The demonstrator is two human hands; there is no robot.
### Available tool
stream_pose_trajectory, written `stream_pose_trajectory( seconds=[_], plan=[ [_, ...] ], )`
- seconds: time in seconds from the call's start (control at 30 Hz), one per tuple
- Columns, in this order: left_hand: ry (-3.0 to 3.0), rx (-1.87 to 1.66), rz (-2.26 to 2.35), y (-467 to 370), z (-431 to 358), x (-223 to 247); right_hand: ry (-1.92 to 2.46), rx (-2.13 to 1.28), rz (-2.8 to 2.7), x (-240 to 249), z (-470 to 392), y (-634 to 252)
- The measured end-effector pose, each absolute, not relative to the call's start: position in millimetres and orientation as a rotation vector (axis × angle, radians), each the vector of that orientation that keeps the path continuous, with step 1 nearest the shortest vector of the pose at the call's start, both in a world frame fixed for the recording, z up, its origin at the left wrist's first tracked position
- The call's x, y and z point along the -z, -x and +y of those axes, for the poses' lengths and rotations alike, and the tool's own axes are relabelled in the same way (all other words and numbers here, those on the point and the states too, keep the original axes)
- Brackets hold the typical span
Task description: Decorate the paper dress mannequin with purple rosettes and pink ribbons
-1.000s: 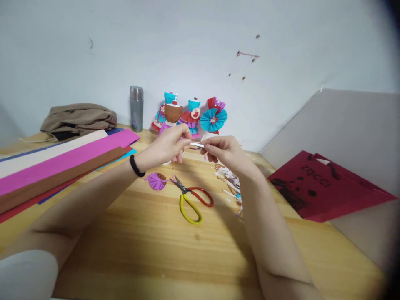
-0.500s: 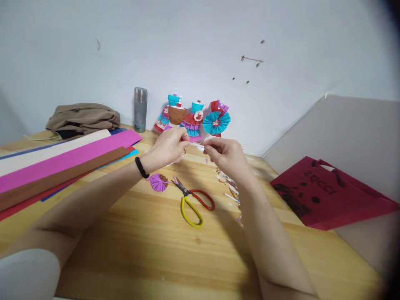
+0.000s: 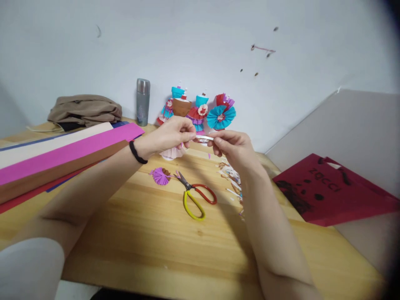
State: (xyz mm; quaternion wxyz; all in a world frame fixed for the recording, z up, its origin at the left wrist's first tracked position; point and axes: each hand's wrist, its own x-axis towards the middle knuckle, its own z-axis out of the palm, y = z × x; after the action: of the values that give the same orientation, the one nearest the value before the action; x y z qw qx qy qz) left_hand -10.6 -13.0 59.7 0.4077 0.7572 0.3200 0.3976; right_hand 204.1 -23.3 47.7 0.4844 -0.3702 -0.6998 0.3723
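Observation:
My left hand and my right hand face each other above the table, pinching a thin white strip stretched between them. Under my left hand a pale pink ruffled piece stands partly hidden. Nearer to me, a pleated purple and brown paper rosette lies by the tips of the scissors, which have one red and one yellow handle. Behind my hands, several small paper dresses in blue, red, purple and brown lean near the wall.
Long coloured paper sheets lie at the left, below a brown cloth. A grey bottle stands at the back. Paper scraps lie beside my right forearm; a red bag is at the right.
Both hands have shifted slightly right, and the strip between them shows wider. The pink ruffled piece is more visible. The view has tilted a little, with the table's front edge now showing.

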Motion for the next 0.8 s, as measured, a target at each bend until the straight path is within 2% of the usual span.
stream_pose_trajectory(
  seconds=[0.1, 0.33, 0.53, 0.67, 0.77, 0.8],
  plan=[
    [-1.826, -0.972, 0.807, 12.9, -15.4, -63.6, 0.862, -0.952, -1.636, -47.8, -21.2, -209.4],
    [-1.62, -0.776, 0.895, 2.8, -17.5, -56.1, 1.06, -0.722, -1.615, -50.5, -21.5, -208.5],
    [-1.436, -0.789, 0.773, 8.1, -7.3, -42.8, 1.009, -0.79, -1.386, -56.2, -12.2, -259.0],
    [-1.244, -0.828, 0.756, 13.6, -3.2, -36.8, 1.341, -1.091, -1.808, -56.4, -18.7, -271.0],
    [-1.097, -0.846, 0.724, 7.6, -4.9, -29.5, 1.527, -1.415, -2.314, -45.7, -32.9, -238.0],
    [-1.049, -0.843, 0.727, 3.9, -6.3, -26.8, 1.603, -1.39, -2.441, -39.5, -39.3, -223.6]
  ],
)
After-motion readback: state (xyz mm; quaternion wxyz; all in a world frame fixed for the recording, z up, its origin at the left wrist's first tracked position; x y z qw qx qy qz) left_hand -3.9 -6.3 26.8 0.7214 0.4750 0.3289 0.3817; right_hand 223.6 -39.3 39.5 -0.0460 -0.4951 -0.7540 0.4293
